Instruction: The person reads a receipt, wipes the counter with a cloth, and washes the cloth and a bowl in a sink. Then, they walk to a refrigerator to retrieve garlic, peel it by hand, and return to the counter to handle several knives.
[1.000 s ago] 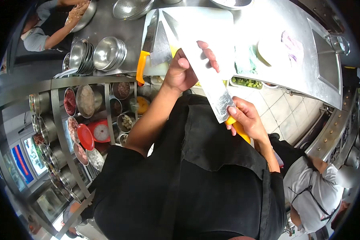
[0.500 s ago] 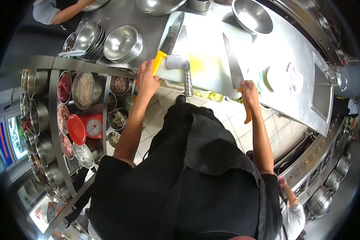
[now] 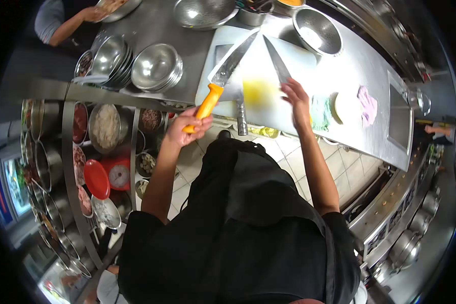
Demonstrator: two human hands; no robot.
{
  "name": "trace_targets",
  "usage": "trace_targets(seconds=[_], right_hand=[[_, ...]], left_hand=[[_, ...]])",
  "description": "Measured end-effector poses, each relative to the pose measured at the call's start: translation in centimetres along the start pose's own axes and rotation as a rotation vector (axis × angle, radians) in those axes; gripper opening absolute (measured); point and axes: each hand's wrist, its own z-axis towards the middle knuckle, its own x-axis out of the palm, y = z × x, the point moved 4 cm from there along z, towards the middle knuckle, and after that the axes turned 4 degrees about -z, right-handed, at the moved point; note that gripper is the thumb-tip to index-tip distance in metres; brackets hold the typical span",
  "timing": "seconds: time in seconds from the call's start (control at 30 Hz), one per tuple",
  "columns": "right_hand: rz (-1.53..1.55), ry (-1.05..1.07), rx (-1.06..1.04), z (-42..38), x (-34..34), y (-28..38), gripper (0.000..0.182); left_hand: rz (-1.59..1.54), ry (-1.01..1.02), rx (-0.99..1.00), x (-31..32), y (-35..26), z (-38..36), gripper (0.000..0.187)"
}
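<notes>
My left hand [image 3: 190, 126] is closed around the yellow handle of a large kitchen knife [image 3: 232, 65], its blade angled up and right over the cutting board [image 3: 304, 58]. My right hand [image 3: 295, 96], a little blurred, is at the base of a second knife [image 3: 276, 57]; that knife's handle is hidden under the hand. The two blade tips come close together at the top of the board. Between my hands lies a cleaver [image 3: 242, 119], its metal handle jutting over the near edge. A yellow patch [image 3: 256, 93] shows on the board.
Stacked steel bowls [image 3: 156, 67] and a colander [image 3: 316, 33] stand on the steel counter [image 3: 187, 48]. A purple cloth [image 3: 367, 106] and a green cloth [image 3: 320, 112] lie right. Below left are containers of meat and a red scale [image 3: 117, 175]. Another person's hand [image 3: 92, 13] reaches a bowl.
My left hand has lifted the yellow-handled knife and shifted its grip lower on the handle. My right hand has moved up and left with its knife, bringing the tips together.
</notes>
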Motion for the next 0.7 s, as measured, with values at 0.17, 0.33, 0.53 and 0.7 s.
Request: trace_targets(seconds=[0.17,0.33,0.53,0.7], right_hand=[[0.516,0.194,0.074,-1.4,2.8,6.8,0.056],[0.53,0.014,-0.06,-2.0,-0.9,11.0,0.034],[0.505,-0.096,-0.06,-2.2,-4.4,9.3,0.034],[0.474,-0.112,-0.047,-3.1,-5.8,8.9,0.032]], left_hand=[[-0.109,0.416,-0.265,4.5,3.1,0.8,0.071],[0.236,0.315,-0.242,6.1,5.3,2.6,0.069],[0.58,0.254,-0.178,10.5,5.6,3.3,0.074],[0.58,0.258,-0.198,11.1,6.3,3.4,0.074]])
